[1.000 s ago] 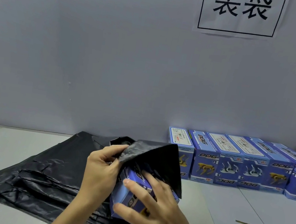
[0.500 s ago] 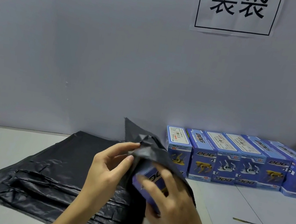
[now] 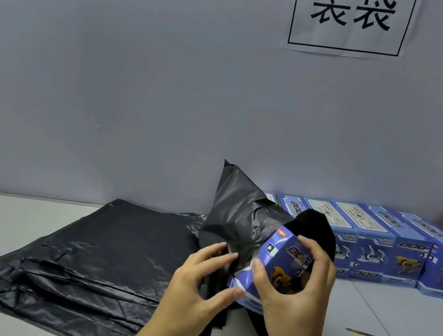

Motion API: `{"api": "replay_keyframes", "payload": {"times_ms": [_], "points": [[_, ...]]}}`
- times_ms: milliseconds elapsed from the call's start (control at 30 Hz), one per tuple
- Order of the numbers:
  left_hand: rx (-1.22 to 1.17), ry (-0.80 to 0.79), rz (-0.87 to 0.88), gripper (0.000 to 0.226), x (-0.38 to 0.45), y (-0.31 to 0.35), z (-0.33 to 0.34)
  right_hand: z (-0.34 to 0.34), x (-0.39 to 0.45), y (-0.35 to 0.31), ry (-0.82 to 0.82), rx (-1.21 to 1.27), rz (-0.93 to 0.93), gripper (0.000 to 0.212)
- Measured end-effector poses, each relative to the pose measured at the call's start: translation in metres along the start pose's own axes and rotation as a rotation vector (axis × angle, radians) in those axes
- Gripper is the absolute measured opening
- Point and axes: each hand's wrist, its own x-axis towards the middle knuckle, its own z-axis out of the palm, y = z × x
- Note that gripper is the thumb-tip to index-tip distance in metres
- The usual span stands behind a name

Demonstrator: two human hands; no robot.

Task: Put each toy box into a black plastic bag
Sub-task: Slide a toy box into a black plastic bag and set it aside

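A blue toy box printed with a yellow robot dog sits half inside a black plastic bag; only its near end shows at the bag's mouth. My right hand grips that near end, fingers over the top and thumb on the left side. My left hand pinches the bag's edge just left of the box. The bag's closed end stands up in a peak behind the hands.
A flat pile of black bags lies on the white table to the left. Several blue toy boxes stand in a row against the grey wall on the right. A thin yellowish strip lies on the table.
The box has gone deeper into the bag, and the bag has been drawn up round it into a peak. My right hand has shifted to grip the box's exposed end.
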Motion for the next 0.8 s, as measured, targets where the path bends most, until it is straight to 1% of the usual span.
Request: {"api": "replay_keyframes", "payload": {"times_ms": [67, 133, 300, 367, 400, 467, 500, 533, 567, 600, 667, 733, 800], "points": [[0.010, 0.046, 0.055, 0.048, -0.002, 0.005, 0.003, 0.000, 0.000, -0.001, 0.023, 0.025, 0.038, 0.074], [0.006, 0.059, 0.107, 0.045, -0.003, 0.009, 0.006, 0.000, 0.001, -0.001, 0.053, 0.033, 0.048, 0.071], [0.091, -0.037, 0.235, 0.050, -0.004, 0.015, 0.009, -0.001, 0.003, -0.005, 0.091, 0.018, 0.082, 0.067], [0.058, 0.002, 0.239, 0.044, -0.002, 0.016, 0.009, -0.001, 0.005, -0.005, 0.106, 0.053, 0.119, 0.066], [0.020, 0.065, 0.228, 0.040, -0.002, 0.015, 0.009, 0.000, 0.006, -0.007, 0.117, 0.095, 0.147, 0.064], [-0.060, 0.255, 0.147, 0.028, 0.000, 0.013, 0.010, 0.001, 0.008, -0.009, 0.141, 0.201, 0.201, 0.058], [-0.110, 0.355, 0.065, 0.025, 0.000, 0.012, 0.009, 0.001, 0.008, -0.011, 0.144, 0.250, 0.222, 0.056], [-0.176, 0.438, -0.041, 0.031, 0.001, 0.012, 0.007, 0.001, 0.008, -0.013, 0.141, 0.292, 0.245, 0.054], [-0.252, 0.489, -0.166, 0.041, 0.003, 0.011, 0.003, 0.001, 0.008, -0.014, 0.133, 0.328, 0.271, 0.051], [-0.346, 0.508, -0.291, 0.052, 0.006, 0.011, -0.001, 0.001, 0.008, -0.015, 0.124, 0.362, 0.303, 0.049], [-0.591, 0.458, -0.476, 0.070, 0.011, 0.008, -0.009, 0.003, 0.004, -0.015, 0.099, 0.417, 0.374, 0.046], [-0.802, 0.330, -0.587, 0.076, 0.015, 0.009, -0.012, 0.005, 0.000, -0.017, 0.054, 0.433, 0.418, 0.048], [-0.917, 0.230, -0.637, 0.078, 0.015, 0.011, -0.011, 0.009, -0.005, -0.019, -0.009, 0.427, 0.428, 0.053]]}}
